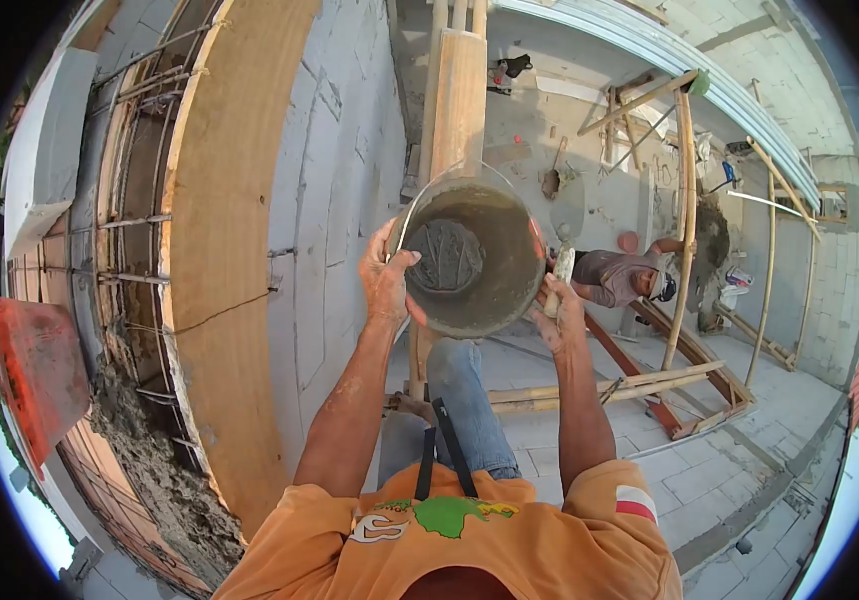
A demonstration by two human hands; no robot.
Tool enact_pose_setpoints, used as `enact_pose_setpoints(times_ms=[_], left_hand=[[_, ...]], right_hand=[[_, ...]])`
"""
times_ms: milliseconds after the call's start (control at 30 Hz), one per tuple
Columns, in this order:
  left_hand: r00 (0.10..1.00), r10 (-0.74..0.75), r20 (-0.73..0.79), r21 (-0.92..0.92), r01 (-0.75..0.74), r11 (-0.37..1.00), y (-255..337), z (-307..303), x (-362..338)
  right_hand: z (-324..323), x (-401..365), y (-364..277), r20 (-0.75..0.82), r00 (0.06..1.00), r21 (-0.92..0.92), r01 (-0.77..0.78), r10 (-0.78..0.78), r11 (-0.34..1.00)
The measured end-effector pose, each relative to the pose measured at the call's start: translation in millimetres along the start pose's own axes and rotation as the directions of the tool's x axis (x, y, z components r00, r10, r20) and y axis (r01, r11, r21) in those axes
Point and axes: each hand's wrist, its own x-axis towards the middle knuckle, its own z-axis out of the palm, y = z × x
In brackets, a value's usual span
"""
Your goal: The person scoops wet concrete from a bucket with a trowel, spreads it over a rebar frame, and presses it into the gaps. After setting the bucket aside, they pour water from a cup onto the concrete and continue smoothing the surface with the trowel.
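Observation:
A round bucket [494, 250] with wet grey mortar [444, 255] at its bottom is held up in front of my chest, its mouth toward me. My left hand [386, 275] grips the rim at the left, thumb over the edge. At the right side, my right hand [559, 312] is closed round the handle of a trowel [562, 268] and rests against the bucket. The wire handle of the bucket arches over its far side. To the left, wet concrete [154, 470] lies in a formwork with steel bars, beside a wooden board [234, 230].
A red bucket [41, 370] sits at the far left by the formwork. Below on the right, another person [624, 278] in a cap stands beside bamboo poles [687, 210]. A wooden plank [459, 100] extends ahead. Reddish timber frames [639, 375] stand at the lower right.

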Motion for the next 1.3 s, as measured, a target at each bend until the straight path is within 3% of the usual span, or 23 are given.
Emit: enact_pose_setpoints(times_ms=[67, 133, 167, 233, 267, 400, 467, 500, 567, 667, 767, 800, 867, 1000, 1033, 1167, 1233, 1300], left_hand=[[0.999, -0.027, 0.032, 0.011, 0.027, 1.000, -43, -9, 20], [0.976, -0.173, 0.132, 0.006, 0.174, 0.985, -90, -24, 37], [0.976, -0.181, 0.123, 0.009, 0.182, 0.983, -105, -25, 38], [0.936, -0.271, 0.223, 0.259, 0.211, 0.943, -132, -24, 41], [0.936, -0.276, 0.218, 0.265, 0.215, 0.940, -146, -32, 41], [0.923, -0.351, 0.157, 0.262, 0.304, 0.916, -186, -65, 36], [0.923, -0.384, -0.016, 0.205, 0.379, 0.902, -192, -82, 35], [0.922, -0.388, -0.020, 0.207, 0.383, 0.900, -200, -93, 41], [0.932, -0.347, -0.104, 0.241, 0.362, 0.900, -219, -117, 56], [0.941, -0.322, -0.103, 0.258, 0.338, 0.905, -242, -131, 71], [0.926, -0.370, -0.067, 0.310, 0.372, 0.875, -264, -131, 83], [0.923, -0.378, -0.071, 0.312, 0.381, 0.870, -273, -131, 86], [0.922, -0.386, 0.001, 0.344, 0.362, 0.866, -289, -127, 93], [0.892, -0.450, 0.050, 0.367, 0.402, 0.839, -316, -111, 105], [0.894, -0.442, 0.080, 0.381, 0.382, 0.842, -325, -106, 108], [0.910, -0.394, 0.127, 0.348, 0.331, 0.877, -349, -90, 122], [0.916, -0.377, 0.138, 0.379, 0.303, 0.874, -357, -91, 124], [0.922, -0.353, 0.159, 0.400, 0.267, 0.877, -357, -82, 127]], right_hand=[[-13, 21, 14, -0.053, 0.999, 0.007, 0.012, -0.011, 1.000], [-39, 44, 28, -0.094, 0.996, 0.040, -0.010, 0.014, 0.999], [-53, 51, 35, -0.103, 0.994, 0.125, 0.035, -0.023, 0.992], [-72, 63, 42, -0.140, 0.989, 0.280, 0.079, -0.041, 0.957], [-90, 73, 48, -0.141, 0.989, 0.283, 0.072, -0.033, 0.956], [-154, 123, 76, -0.251, 0.962, 0.169, 0.151, -0.105, 0.974], [-186, 147, 87, -0.472, 0.870, 0.013, 0.168, -0.142, 0.986], [-203, 163, 93, -0.456, 0.865, -0.003, 0.234, -0.209, 0.972], [-221, 180, 97, -0.494, 0.848, -0.017, 0.212, -0.192, 0.977], [-257, 214, 108, -0.537, 0.820, -0.040, 0.209, -0.198, 0.977], [-267, 241, 121, -0.647, 0.707, -0.246, 0.163, -0.286, 0.956], [-270, 250, 124, -0.652, 0.705, -0.246, 0.154, -0.281, 0.957], [-290, 275, 132, -0.627, 0.688, -0.180, 0.330, -0.367, 0.927], [-327, 306, 121, -0.658, 0.677, -0.241, 0.228, -0.331, 0.944], [-317, 310, 120, -0.679, 0.632, -0.318, 0.205, -0.374, 0.926], [-291, 315, 121, -0.603, 0.681, -0.334, 0.257, -0.415, 0.907], [-279, 313, 127, -0.486, 0.680, -0.470, 0.326, -0.549, 0.820], [-246, 316, 133, -0.445, 0.696, -0.490, 0.337, -0.564, 0.804]])
